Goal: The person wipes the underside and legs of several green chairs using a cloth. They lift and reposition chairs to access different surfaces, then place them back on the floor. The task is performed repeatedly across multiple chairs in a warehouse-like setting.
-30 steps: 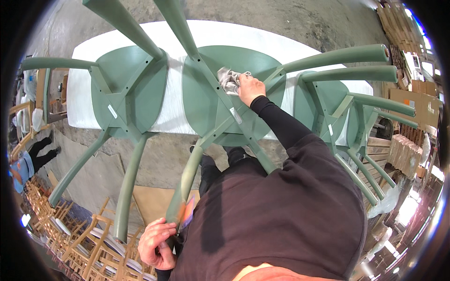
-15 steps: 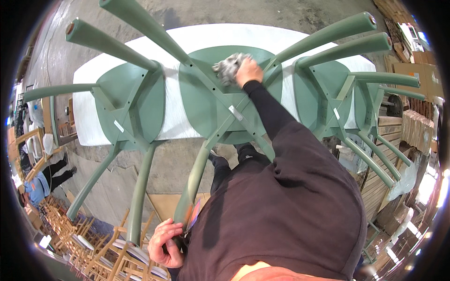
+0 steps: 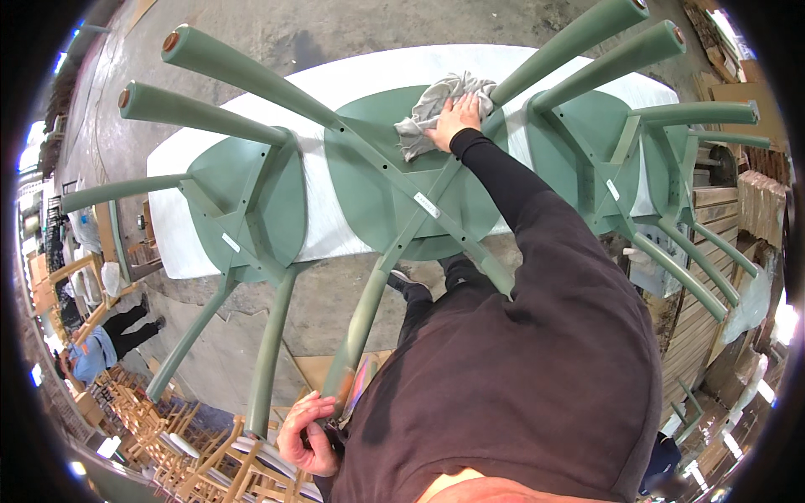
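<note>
The grey cloth (image 3: 419, 123) at upper centre, likely light, limp and best bunched by its folds, lies on an upturned green seat (image 3: 360, 142) under the spread right hand (image 3: 459, 121), while the left hand (image 3: 310, 436) half-curls near a leg (image 3: 363, 314), lower left, and whether either grips I cannot tell.

Sage green right across the middle seat (image 3: 360, 159), green again down its legs (image 3: 251, 80), and one leg tip (image 3: 171, 42) shows reddish-brown! Pale grey, that cloth (image 3: 423, 113); white, the surface (image 3: 323, 210). There's a white label (image 3: 427, 204) with dark marks, a black sleeve (image 3: 503, 172), mottled grey floor (image 3: 377, 27), tan chair frames (image 3: 220, 448).
</note>
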A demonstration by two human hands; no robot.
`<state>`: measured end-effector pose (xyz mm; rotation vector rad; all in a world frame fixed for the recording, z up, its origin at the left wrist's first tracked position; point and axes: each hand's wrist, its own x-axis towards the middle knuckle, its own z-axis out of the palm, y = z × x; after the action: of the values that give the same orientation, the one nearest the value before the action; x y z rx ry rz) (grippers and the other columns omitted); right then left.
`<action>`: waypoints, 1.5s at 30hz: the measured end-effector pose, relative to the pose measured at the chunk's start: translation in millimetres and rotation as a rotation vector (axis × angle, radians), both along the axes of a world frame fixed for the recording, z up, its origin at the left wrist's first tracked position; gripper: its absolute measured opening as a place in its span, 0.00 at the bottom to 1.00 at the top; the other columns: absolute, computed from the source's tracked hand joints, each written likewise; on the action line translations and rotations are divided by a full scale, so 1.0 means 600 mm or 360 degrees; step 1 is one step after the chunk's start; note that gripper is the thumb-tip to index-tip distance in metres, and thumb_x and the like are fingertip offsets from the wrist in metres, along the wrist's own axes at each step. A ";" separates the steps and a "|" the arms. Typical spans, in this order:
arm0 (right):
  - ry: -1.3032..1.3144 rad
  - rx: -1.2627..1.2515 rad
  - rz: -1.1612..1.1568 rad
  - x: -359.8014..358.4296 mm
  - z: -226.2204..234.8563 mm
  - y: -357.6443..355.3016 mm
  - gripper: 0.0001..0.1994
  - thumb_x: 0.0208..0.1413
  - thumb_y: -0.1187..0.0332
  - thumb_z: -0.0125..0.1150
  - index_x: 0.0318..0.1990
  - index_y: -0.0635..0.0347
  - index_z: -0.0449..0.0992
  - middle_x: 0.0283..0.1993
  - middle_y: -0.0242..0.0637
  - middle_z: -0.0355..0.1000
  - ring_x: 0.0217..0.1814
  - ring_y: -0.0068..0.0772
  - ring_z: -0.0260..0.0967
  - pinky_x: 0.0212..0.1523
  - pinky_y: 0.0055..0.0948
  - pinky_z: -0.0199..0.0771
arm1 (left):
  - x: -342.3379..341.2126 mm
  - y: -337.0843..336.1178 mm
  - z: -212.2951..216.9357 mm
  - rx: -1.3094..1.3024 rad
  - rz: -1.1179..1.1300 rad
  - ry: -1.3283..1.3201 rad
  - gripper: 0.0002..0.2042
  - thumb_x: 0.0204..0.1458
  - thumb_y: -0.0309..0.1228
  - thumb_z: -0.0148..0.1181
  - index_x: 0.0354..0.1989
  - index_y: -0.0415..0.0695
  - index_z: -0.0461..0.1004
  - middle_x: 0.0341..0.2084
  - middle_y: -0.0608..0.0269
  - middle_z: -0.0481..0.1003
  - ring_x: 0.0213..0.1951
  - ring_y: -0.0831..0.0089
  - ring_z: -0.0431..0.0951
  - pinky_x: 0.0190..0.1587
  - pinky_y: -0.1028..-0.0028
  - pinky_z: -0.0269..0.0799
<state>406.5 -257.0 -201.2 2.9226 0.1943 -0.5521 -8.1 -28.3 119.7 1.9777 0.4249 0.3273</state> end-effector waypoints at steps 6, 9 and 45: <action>0.0043 0.0017 -0.0106 0.070 0.039 -0.015 0.59 0.35 0.25 0.69 0.65 0.68 0.67 0.61 0.56 0.73 0.67 0.51 0.66 0.67 0.44 0.60 | -0.008 0.000 0.001 -0.0010 0.0029 0.0052 0.09 0.53 0.18 0.49 0.37 0.32 0.77 0.25 0.49 0.80 0.34 0.53 0.84 0.53 0.50 0.76; -0.0033 0.0136 -0.0053 0.037 0.033 -0.004 0.36 0.45 0.31 0.67 0.48 0.55 0.84 0.51 0.41 0.81 0.59 0.45 0.73 0.61 0.42 0.65 | -0.005 0.005 -0.002 0.0001 -0.0013 0.0011 0.11 0.51 0.16 0.47 0.37 0.32 0.76 0.25 0.49 0.80 0.34 0.53 0.84 0.53 0.50 0.76; -0.0376 0.1178 0.0963 0.092 -0.064 0.218 0.20 0.66 0.48 0.47 0.49 0.47 0.82 0.55 0.26 0.76 0.67 0.34 0.65 0.67 0.47 0.60 | 0.001 0.026 0.005 0.0173 -0.0182 0.0138 0.05 0.61 0.25 0.52 0.39 0.39 0.74 0.25 0.53 0.82 0.35 0.56 0.86 0.50 0.50 0.78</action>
<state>461.5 -126.4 -239.7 3.2658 1.4566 -0.0202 -7.8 -12.4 122.9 2.1189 0.3534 0.1959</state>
